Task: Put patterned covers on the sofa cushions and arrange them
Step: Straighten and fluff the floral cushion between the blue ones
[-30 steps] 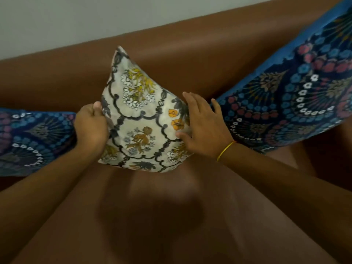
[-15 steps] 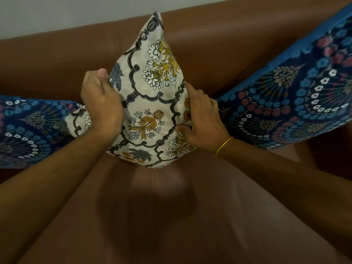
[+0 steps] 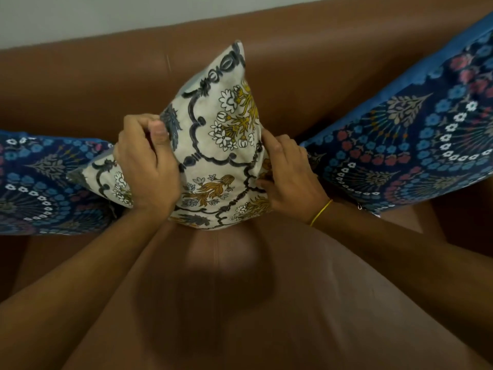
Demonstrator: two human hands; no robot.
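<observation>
A cream cushion (image 3: 218,145) with a grey and yellow flower print stands on one corner in the middle of the brown sofa (image 3: 306,76), leaning against its backrest. My left hand (image 3: 145,166) grips its left side, thumb on the front. On the cushion's right edge, my right hand (image 3: 289,177) holds it with fingers pressed into the fabric. Two dark blue patterned cushions flank it: one (image 3: 45,182) lies at the left, one (image 3: 416,145) leans at the right.
The brown sofa seat (image 3: 240,303) stretches toward me below the cushions, with my shadow on it. A pale wall (image 3: 106,14) shows above the backrest. A thin yellow band circles my right wrist (image 3: 320,212).
The cream cushion has been turned and raised, so its top corner now points higher up the backrest. My left hand has climbed up its side; both hands have stayed on it.
</observation>
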